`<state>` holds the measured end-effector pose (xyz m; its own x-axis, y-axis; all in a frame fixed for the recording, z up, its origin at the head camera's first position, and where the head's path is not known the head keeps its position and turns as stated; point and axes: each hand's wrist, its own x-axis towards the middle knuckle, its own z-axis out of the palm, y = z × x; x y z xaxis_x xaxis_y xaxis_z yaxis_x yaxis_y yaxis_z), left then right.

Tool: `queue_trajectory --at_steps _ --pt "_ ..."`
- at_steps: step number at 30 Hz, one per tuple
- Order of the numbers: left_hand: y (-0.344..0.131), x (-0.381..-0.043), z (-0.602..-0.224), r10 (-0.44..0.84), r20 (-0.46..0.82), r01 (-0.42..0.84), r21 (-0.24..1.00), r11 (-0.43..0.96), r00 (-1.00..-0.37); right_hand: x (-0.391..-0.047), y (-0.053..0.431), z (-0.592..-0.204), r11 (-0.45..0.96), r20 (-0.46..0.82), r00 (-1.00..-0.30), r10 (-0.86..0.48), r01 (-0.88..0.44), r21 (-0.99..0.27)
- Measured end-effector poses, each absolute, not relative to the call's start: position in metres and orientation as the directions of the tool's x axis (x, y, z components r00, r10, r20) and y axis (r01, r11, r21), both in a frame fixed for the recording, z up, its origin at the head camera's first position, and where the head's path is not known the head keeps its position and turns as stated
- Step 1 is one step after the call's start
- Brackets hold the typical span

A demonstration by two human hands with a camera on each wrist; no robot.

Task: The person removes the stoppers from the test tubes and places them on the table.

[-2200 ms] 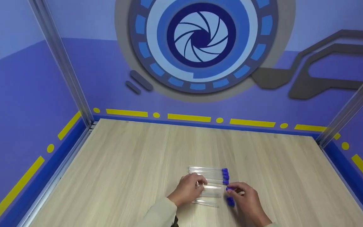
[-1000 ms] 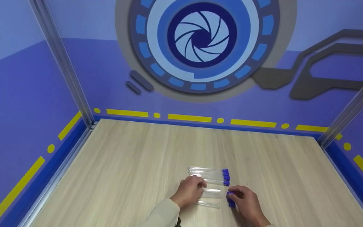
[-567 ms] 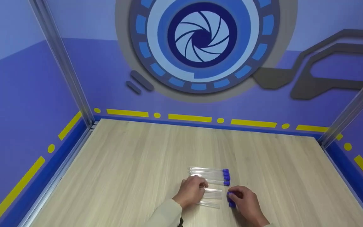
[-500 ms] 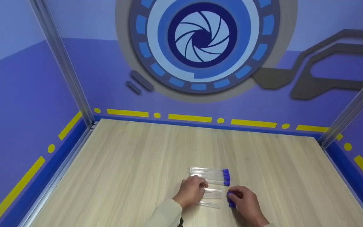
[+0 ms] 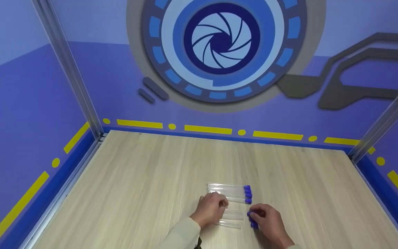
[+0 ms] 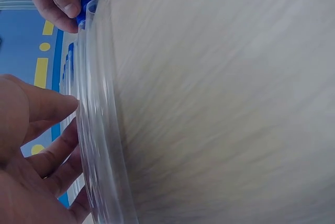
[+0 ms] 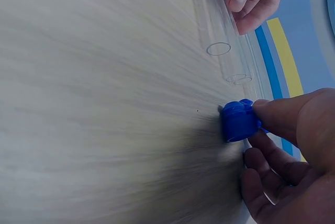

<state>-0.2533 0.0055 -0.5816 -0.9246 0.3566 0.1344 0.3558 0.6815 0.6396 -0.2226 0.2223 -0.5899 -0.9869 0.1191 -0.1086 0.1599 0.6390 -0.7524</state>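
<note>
My left hand [image 5: 208,209] pinches a clear test tube between thumb and fingertips, the tube lying low among other uncapped tubes [image 5: 233,226]. In the left wrist view its thumb tip meets the edge of the clear tubes [image 6: 99,103]. Just right of the open tube mouths, my right hand [image 5: 269,221] pinches a blue cap between thumb and fingers. More blue caps [image 5: 254,224] sit directly below those fingers. The right wrist view shows the bunched blue caps [image 7: 238,124] at the thumb tip, apart from the tube rims [image 7: 218,49].
Beyond the left hand lie several capped test tubes [image 5: 228,187] side by side, blue ends to the right. All rest on a wood-grain table [image 5: 150,180]. Printed blue panels [image 5: 92,76] and metal posts [image 5: 71,69] bound it at the back and sides.
Over two seconds the right hand has shifted slightly toward the person, to the nearer caps, then a little left. The left hand has drawn the farthest uncapped tube closer to the others.
</note>
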Motion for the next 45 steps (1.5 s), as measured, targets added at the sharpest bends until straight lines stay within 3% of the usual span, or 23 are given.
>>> queue_trajectory --at_steps 17,36,45 --pt "0.006 -0.257 -0.575 0.36 0.092 0.334 0.629 0.702 -0.929 -0.228 0.221 -0.588 0.609 -0.16 -0.972 0.17 0.232 -0.758" --pt "0.004 -0.262 -0.57 0.364 0.078 0.332 0.62 0.711 -0.928 -0.233 0.222 -0.584 0.629 -0.14 -0.974 0.181 0.224 -0.745" --pt "0.001 -0.266 -0.568 0.361 0.134 0.369 0.574 0.731 -0.923 -0.235 0.223 -0.582 0.658 -0.098 -0.983 0.157 0.178 -0.732"
